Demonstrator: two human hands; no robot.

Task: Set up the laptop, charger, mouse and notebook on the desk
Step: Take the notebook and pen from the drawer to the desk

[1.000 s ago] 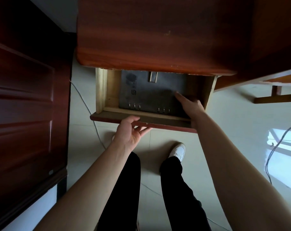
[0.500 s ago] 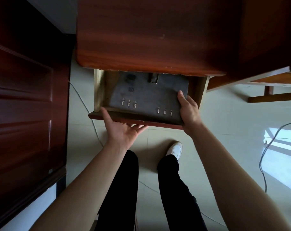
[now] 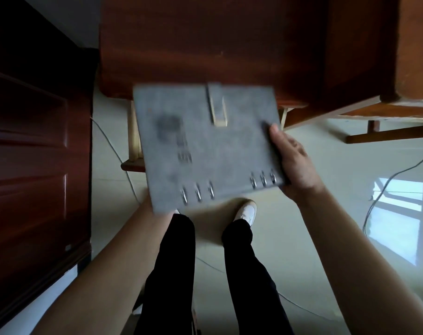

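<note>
A grey ring-bound notebook [image 3: 205,146] with a clasp strap and metal rings along its near edge is held up in the air, tilted, in front of the wooden desk [image 3: 205,44]. My right hand [image 3: 292,160] grips its right edge, thumb on the cover. My left forearm [image 3: 123,250] runs under the notebook's lower left corner, and that hand is hidden beneath it. The open drawer [image 3: 133,131] shows only its left wall and front corner behind the notebook. No laptop, charger or mouse is in sight.
A dark wooden door [image 3: 36,141] stands close on the left. A thin cable [image 3: 111,146] trails over the pale tiled floor by the drawer, and another cable [image 3: 387,184] lies to the right. My legs and a white shoe [image 3: 246,211] are below.
The notebook lay in the drawer. My right hand took its right edge and lifted it out and toward me. My left hand left the drawer front and went under the notebook.
</note>
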